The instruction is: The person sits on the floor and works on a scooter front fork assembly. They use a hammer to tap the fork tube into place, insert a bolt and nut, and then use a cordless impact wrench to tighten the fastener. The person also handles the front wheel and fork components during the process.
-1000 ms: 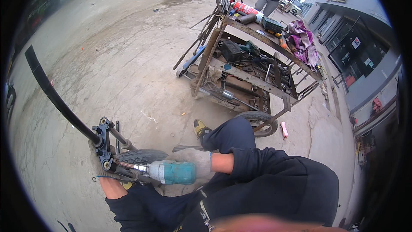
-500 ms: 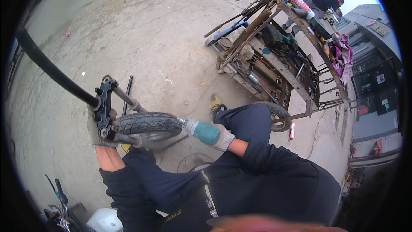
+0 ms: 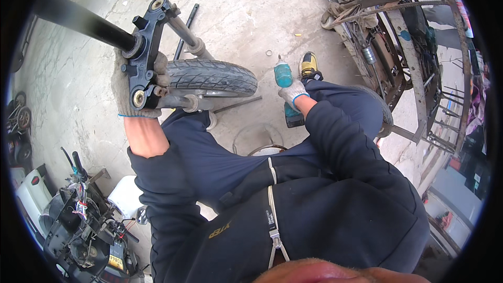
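My left hand (image 3: 122, 97), in a grey knit glove, is closed around the black fork clamp (image 3: 148, 47) of a motorcycle front fork, its fingers wrapped over the near end. From the clamp a black steering stem (image 3: 86, 21) runs toward the upper left. Between the grey fork legs sits a wheel with a treaded black tyre (image 3: 209, 77). My right hand (image 3: 293, 93), gloved too, grips a teal cordless impact driver (image 3: 283, 75) by its handle. The driver's tip points away from me, apart from the wheel. Its dark battery (image 3: 293, 116) shows below the hand.
A rusty metal cart (image 3: 390, 63) loaded with tools and rods stands at the far right. On the concrete floor lie a dark bar (image 3: 187, 31) beyond the wheel and a small ring (image 3: 269, 52). A partly dismantled motorcycle (image 3: 84, 225) is at the lower left.
The impact driver has come away from the wheel and swung right, now pointing forward. My left hand keeps its hold on the fork clamp. The view has turned downward.
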Demonstrator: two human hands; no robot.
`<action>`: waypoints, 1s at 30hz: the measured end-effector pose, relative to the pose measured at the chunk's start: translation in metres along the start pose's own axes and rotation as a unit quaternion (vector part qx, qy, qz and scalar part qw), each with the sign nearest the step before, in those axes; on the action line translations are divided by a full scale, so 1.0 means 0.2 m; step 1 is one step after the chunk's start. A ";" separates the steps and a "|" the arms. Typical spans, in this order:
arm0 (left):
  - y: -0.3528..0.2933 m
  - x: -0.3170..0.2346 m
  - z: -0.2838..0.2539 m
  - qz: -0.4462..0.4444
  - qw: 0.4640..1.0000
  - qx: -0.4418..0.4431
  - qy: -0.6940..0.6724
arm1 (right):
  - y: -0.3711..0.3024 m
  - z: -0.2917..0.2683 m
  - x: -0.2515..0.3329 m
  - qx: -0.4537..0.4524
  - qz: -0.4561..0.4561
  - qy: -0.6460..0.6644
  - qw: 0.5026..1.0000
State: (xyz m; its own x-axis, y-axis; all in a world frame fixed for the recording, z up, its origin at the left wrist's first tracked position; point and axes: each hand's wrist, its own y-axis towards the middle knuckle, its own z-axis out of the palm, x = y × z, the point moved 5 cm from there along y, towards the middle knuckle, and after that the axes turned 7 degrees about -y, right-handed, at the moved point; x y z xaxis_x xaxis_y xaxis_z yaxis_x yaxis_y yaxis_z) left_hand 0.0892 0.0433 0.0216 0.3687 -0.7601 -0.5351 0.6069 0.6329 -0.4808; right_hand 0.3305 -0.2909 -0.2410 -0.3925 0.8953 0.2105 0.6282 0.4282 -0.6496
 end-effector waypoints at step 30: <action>0.04 0.23 0.27 0.139 0.950 0.075 0.270 | -0.78 -0.87 1.34 0.052 -0.173 0.602 0.778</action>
State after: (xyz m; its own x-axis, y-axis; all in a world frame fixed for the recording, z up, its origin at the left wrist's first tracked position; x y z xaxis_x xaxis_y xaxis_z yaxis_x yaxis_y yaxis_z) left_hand 0.1488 0.0052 0.0302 0.1382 -0.3547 -0.9247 0.6483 0.7382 -0.1863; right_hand 0.2440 -0.0962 0.0442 0.4272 0.2219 0.8765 0.5420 0.7131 -0.4447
